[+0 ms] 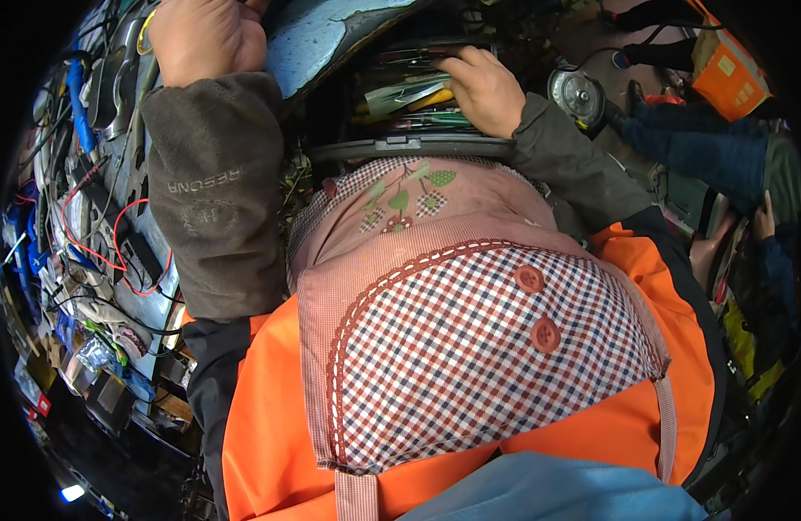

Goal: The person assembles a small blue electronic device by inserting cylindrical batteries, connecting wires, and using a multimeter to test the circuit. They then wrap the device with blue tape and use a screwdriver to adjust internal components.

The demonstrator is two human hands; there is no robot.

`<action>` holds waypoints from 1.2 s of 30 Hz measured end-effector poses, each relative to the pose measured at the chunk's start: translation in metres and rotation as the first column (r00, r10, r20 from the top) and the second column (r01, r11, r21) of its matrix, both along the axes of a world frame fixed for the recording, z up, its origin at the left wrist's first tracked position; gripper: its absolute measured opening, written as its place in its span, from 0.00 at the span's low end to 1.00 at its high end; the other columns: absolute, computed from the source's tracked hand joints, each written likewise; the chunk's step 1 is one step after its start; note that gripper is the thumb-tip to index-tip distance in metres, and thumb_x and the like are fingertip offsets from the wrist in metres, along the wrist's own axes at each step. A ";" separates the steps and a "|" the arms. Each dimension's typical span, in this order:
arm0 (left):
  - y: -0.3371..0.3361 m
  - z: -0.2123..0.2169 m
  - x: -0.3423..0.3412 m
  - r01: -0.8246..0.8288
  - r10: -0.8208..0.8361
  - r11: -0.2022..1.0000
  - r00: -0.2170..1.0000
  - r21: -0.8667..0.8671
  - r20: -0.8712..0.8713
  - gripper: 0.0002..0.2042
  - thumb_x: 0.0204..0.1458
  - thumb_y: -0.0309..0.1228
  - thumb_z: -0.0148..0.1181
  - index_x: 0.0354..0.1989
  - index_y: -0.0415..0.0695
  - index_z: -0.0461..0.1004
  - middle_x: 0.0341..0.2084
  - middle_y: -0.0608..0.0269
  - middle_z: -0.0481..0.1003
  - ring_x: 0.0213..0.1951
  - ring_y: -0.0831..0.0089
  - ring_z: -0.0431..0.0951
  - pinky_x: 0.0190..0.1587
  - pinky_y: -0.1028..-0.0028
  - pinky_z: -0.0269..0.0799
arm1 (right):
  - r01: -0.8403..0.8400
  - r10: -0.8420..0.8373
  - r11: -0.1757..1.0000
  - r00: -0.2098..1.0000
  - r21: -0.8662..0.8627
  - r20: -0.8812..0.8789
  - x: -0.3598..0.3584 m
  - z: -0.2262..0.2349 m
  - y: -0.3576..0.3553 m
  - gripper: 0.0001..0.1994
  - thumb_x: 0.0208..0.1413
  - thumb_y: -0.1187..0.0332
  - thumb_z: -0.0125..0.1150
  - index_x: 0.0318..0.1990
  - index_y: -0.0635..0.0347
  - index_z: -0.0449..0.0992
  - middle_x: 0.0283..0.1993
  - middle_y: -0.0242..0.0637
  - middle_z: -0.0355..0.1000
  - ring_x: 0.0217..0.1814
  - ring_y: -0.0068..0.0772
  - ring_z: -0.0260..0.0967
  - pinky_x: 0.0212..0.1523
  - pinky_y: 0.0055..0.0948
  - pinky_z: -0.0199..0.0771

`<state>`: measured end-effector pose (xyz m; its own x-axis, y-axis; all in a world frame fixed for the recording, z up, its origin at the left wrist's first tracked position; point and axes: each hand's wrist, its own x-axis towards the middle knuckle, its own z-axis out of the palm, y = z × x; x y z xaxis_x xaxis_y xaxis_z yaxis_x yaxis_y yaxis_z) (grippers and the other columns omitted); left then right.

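My left hand [211, 42] is at the upper left, cut off by the top edge, beside a worn blue surface [331, 39]. Its visible fingers are curled; what they hold, if anything, is out of sight. My right hand [487, 94] reaches into a dark drawer or case [409, 148] just in front of my apron. Its fingers are bent together over several slim, pen-like tools [418, 111], some yellow or green. A clear plastic packet [396, 97] lies among them. Whether a tool sits between those fingertips is hidden.
At left, a cluttered bench carries red leads [118, 234], blue-handled tools [79, 104] and tangled cables. A round metal pan-like object [577, 95] stands to the right of my right hand. Farther right are other people's legs [704, 152] and an orange bag [732, 76].
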<state>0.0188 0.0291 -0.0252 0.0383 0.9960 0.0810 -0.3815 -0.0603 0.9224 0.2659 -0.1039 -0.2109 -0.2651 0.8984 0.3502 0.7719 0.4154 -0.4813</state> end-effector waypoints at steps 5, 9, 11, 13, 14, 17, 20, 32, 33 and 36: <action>0.007 0.000 -0.001 -0.043 0.040 0.997 0.999 -0.067 -0.036 0.07 0.64 0.32 0.65 0.46 0.43 0.81 0.37 0.65 0.84 0.36 0.75 0.85 0.33 0.75 0.86 | -0.015 0.016 1.000 0.999 0.019 -0.039 -0.002 0.006 0.000 0.17 0.56 0.79 0.62 0.53 0.59 0.80 0.52 0.45 0.74 0.53 0.55 0.73 0.53 0.45 0.78; 0.005 -0.003 -0.001 0.022 -0.022 1.000 1.000 0.003 0.003 0.08 0.64 0.32 0.65 0.46 0.44 0.81 0.38 0.65 0.85 0.36 0.75 0.85 0.33 0.75 0.85 | 0.019 -0.008 0.999 0.960 0.034 -0.280 0.006 0.007 -0.001 0.14 0.59 0.79 0.61 0.53 0.60 0.81 0.54 0.44 0.77 0.56 0.48 0.76 0.56 0.39 0.78; 0.006 -0.002 0.002 0.023 -0.023 1.000 1.000 0.007 -0.002 0.08 0.64 0.32 0.65 0.47 0.44 0.81 0.38 0.65 0.85 0.36 0.75 0.85 0.33 0.75 0.85 | 0.096 -0.093 0.995 0.869 -0.019 -0.486 0.011 0.006 -0.013 0.13 0.62 0.78 0.62 0.53 0.61 0.82 0.54 0.43 0.78 0.57 0.42 0.77 0.58 0.35 0.77; 0.001 0.003 0.001 -0.007 0.008 1.000 1.000 0.017 -0.023 0.08 0.64 0.32 0.64 0.47 0.44 0.80 0.38 0.65 0.85 0.35 0.75 0.85 0.32 0.75 0.85 | -0.001 -0.278 0.954 0.379 -0.301 -0.883 0.010 0.012 -0.030 0.17 0.68 0.69 0.60 0.59 0.68 0.77 0.61 0.46 0.77 0.64 0.36 0.74 0.65 0.34 0.72; 0.007 0.005 0.005 -0.083 0.078 0.993 0.996 -0.090 -0.051 0.07 0.65 0.33 0.63 0.46 0.45 0.80 0.36 0.67 0.84 0.34 0.75 0.85 0.29 0.76 0.84 | -0.033 -0.181 0.975 0.456 -0.220 -0.871 0.011 0.020 -0.041 0.21 0.67 0.63 0.63 0.62 0.67 0.75 0.64 0.48 0.75 0.67 0.39 0.71 0.68 0.37 0.69; 0.011 -0.001 -0.017 0.033 -0.035 0.996 0.999 -0.085 -0.027 0.13 0.63 0.28 0.65 0.54 0.41 0.80 0.45 0.61 0.84 0.43 0.73 0.85 0.42 0.73 0.85 | -0.089 0.056 0.996 0.808 -0.027 -0.586 0.017 0.027 -0.047 0.42 0.57 0.47 0.75 0.72 0.63 0.66 0.73 0.52 0.64 0.75 0.51 0.64 0.74 0.46 0.63; 0.029 -0.015 -0.014 0.059 -0.058 0.996 0.998 -0.063 0.014 0.09 0.61 0.26 0.66 0.47 0.37 0.79 0.41 0.56 0.83 0.41 0.61 0.86 0.43 0.58 0.89 | 0.384 -0.439 0.898 0.806 -0.214 -0.396 0.003 0.004 -0.048 0.48 0.55 0.55 0.80 0.77 0.62 0.58 0.76 0.56 0.57 0.78 0.56 0.58 0.73 0.47 0.64; 0.009 0.003 -0.006 -0.014 0.018 0.993 0.999 -0.113 0.040 0.11 0.59 0.27 0.69 0.46 0.37 0.77 0.39 0.57 0.82 0.37 0.67 0.86 0.36 0.66 0.89 | -0.186 -0.650 0.707 0.211 -0.683 -0.730 0.016 0.011 0.000 0.42 0.51 0.68 0.75 0.73 0.68 0.62 0.64 0.53 0.70 0.61 0.45 0.75 0.56 0.39 0.81; 0.008 0.003 -0.006 -0.011 0.014 0.993 0.999 -0.119 0.031 0.10 0.59 0.27 0.69 0.46 0.38 0.78 0.39 0.57 0.83 0.37 0.66 0.86 0.37 0.65 0.89 | -0.197 -0.628 0.720 0.224 -0.666 -0.745 0.019 0.008 -0.003 0.40 0.51 0.69 0.75 0.72 0.68 0.63 0.63 0.52 0.70 0.60 0.45 0.75 0.56 0.40 0.81; 0.008 0.001 -0.005 -0.011 0.013 0.992 1.000 -0.129 0.014 0.09 0.60 0.28 0.68 0.46 0.40 0.78 0.38 0.57 0.83 0.38 0.65 0.86 0.38 0.63 0.89 | -0.083 -0.603 0.778 0.178 -0.623 -0.777 0.017 -0.002 -0.024 0.37 0.50 0.73 0.72 0.69 0.66 0.65 0.58 0.49 0.73 0.55 0.44 0.77 0.54 0.42 0.82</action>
<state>0.0140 0.0368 -0.0246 0.0259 0.9985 -0.0472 -0.3952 0.0536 0.9170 0.2833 -0.1278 -0.2130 0.2211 0.9204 -0.3225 -0.3691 -0.2271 -0.9012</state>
